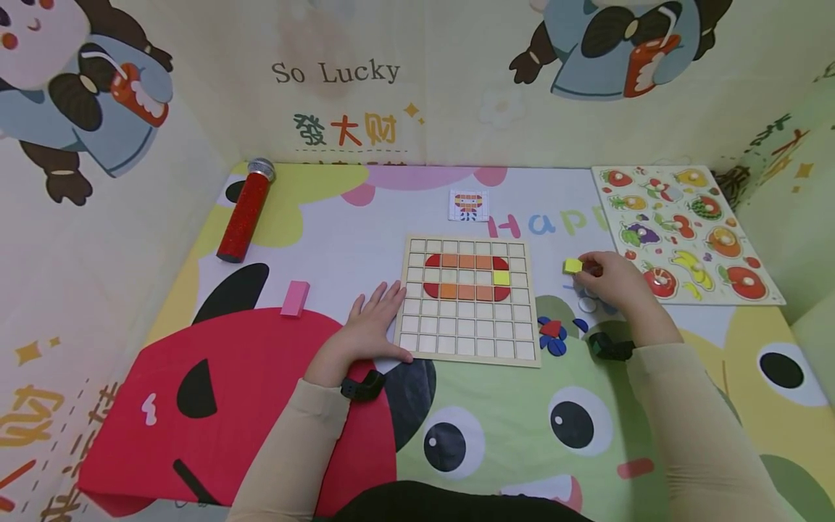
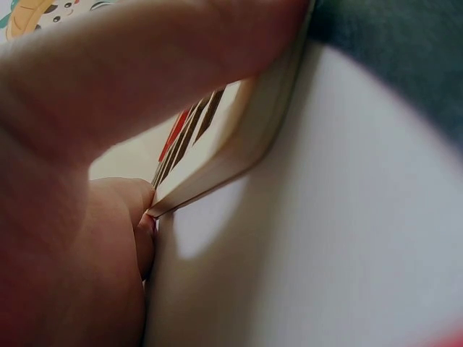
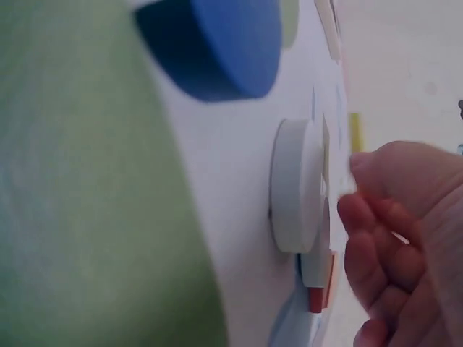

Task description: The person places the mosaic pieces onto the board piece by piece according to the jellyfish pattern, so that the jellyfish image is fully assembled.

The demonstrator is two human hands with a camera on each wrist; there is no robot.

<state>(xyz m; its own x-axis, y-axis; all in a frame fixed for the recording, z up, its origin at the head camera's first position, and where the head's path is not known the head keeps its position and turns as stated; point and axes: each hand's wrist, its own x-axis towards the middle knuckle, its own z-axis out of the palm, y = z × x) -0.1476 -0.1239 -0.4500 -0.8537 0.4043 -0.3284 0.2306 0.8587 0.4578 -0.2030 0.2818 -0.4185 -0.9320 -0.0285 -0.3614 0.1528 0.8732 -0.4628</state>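
A person in beige sleeves sits at the near edge of the counter [image 1: 509, 428], a dark band on each wrist. The left hand [image 1: 372, 326] lies with fingers spread apart along the left side of a wooden grid board [image 1: 470, 341], its thumb at the board's near left corner. The board sits around the middle of the counter, bearing two rows of orange pieces [image 1: 466, 292] with red pieces [image 1: 501, 293] at their ends, and a single yellow piece [image 1: 501, 278] at the right between the rows. The right hand [image 1: 616, 283] has thumb and finger together, pinching a yellow block [image 1: 572, 266] off to the right of the board, towards the counter's right edge. Just below that hand are white discs [image 1: 587, 304], and nearer the board a cluster of blue pieces [image 1: 556, 344] with a red wedge [image 1: 551, 328] among them. A small patterned card [image 1: 468, 206] lies beyond the board, near the far edge. A red microphone [image 1: 246, 210] rests by the far left corner, a pink block [image 1: 296, 299] lies towards the left edge, and a fruit picture sheet [image 1: 685, 235] fills the far right corner.
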